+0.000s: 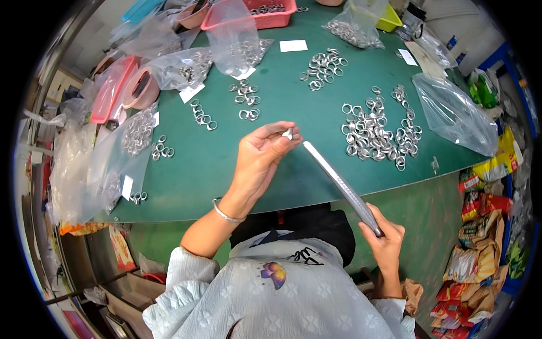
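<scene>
My left hand (pixel 264 148) is raised above the near part of the green table, thumb and fingers pinching a small silver ring (pixel 288 134). In my right hand (pixel 384 235) is the thick end of a grey metal ring mandrel (pixel 342 186) with markings along its side. Its narrow tip points up and left and stops just short of the left fingertips, apart from the ring. To the right of the mandrel lies a large pile of silver rings (pixel 370 133). Smaller groups of rings (pixel 248 99) lie beyond my left hand.
Clear plastic bags of rings (pixel 137 133) line the table's left and far sides, some with white paper slips (pixel 293 46). A pink basket (pixel 271 20) stands at the back. An empty-looking plastic bag (pixel 454 113) lies at the right edge of the table (pixel 271 186). Colourful packages (pixel 480 243) fill the right side.
</scene>
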The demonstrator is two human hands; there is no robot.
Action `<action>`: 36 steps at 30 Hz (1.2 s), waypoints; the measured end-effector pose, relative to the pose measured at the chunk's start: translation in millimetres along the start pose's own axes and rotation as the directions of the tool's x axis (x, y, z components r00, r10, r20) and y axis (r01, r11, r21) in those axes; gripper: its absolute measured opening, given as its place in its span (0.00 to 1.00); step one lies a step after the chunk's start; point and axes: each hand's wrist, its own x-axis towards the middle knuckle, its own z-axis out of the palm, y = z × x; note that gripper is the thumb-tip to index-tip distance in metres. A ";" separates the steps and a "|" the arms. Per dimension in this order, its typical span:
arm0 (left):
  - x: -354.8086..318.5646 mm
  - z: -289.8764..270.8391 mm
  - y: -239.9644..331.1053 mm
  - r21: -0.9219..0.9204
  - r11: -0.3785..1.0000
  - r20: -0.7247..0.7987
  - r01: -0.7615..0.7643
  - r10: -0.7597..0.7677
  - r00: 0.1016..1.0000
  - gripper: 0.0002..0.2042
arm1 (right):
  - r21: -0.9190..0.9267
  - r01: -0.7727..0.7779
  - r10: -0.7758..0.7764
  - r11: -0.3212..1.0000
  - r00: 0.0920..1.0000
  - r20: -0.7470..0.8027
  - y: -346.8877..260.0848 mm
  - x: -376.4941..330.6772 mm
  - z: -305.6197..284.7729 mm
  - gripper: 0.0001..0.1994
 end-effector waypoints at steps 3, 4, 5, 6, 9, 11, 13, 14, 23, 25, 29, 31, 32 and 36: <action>7.6 -11.6 3.7 0.405 0.912 -0.071 -0.067 0.104 0.992 0.11 | 0.061 -0.076 0.077 0.995 0.997 -0.011 3.9 -1.0 2.3 0.18; 13.3 -20.3 3.2 0.594 0.798 -0.055 -0.108 0.174 0.983 0.11 | 0.077 -0.091 0.093 0.993 0.996 -0.015 5.7 -0.5 2.1 0.18; 18.6 -28.7 1.6 0.751 0.646 -0.025 -0.138 0.236 0.971 0.10 | 0.088 -0.107 0.109 0.990 0.994 -0.020 6.7 -0.1 1.5 0.18; 22.8 -36.1 0.5 0.878 0.463 -0.026 -0.120 0.297 0.955 0.11 | 0.089 -0.140 0.141 0.986 0.990 -0.001 4.1 0.6 -1.0 0.18; 25.6 -59.3 -8.7 0.962 0.232 0.060 -0.147 0.345 0.937 0.13 | 0.123 -0.138 0.140 0.983 0.990 -0.005 9.0 0.7 1.0 0.18; 23.8 -65.6 -12.1 0.969 0.196 0.084 -0.149 0.307 0.948 0.13 | 0.123 -0.142 0.144 0.982 0.990 -0.004 7.1 0.8 3.5 0.18; 22.5 -65.7 -12.8 0.968 0.195 0.097 -0.157 0.287 0.953 0.13 | 0.114 -0.137 0.139 0.984 0.990 -0.007 7.6 1.8 5.2 0.17; 21.5 -64.7 -13.7 0.965 0.212 0.092 -0.156 0.287 0.954 0.13 | 0.107 -0.135 0.137 0.985 0.991 -0.011 9.5 0.8 5.2 0.17; 8.0 -65.9 -6.5 0.962 0.239 0.053 -0.131 0.306 0.950 0.12 | 0.105 -0.142 0.142 0.984 0.990 0.006 10.7 0.5 8.1 0.17; 6.0 -72.5 -2.1 0.968 0.213 0.044 -0.129 0.364 0.931 0.12 | 0.102 -0.142 0.142 0.985 0.990 0.005 11.4 0.3 8.5 0.17; -0.1 -100.2 11.8 0.964 0.264 -0.100 -0.016 0.419 0.902 0.12 | 0.106 -0.147 0.147 0.984 0.989 0.008 10.9 -0.7 9.4 0.17; -11.4 -82.1 27.2 0.762 0.641 -0.269 0.093 0.183 0.946 0.13 | 0.144 -0.167 0.162 0.975 0.986 0.048 8.6 -0.7 9.9 0.17; -16.4 -74.3 23.5 0.477 0.878 -0.248 0.044 0.087 0.965 0.14 | 0.183 -0.179 0.165 0.967 0.982 0.089 5.5 0.9 10.0 0.17; -32.4 -41.6 8.1 -0.118 0.991 -0.036 0.061 -0.065 0.997 0.17 | 0.229 -0.153 0.104 0.961 0.971 0.214 -3.3 5.1 11.5 0.18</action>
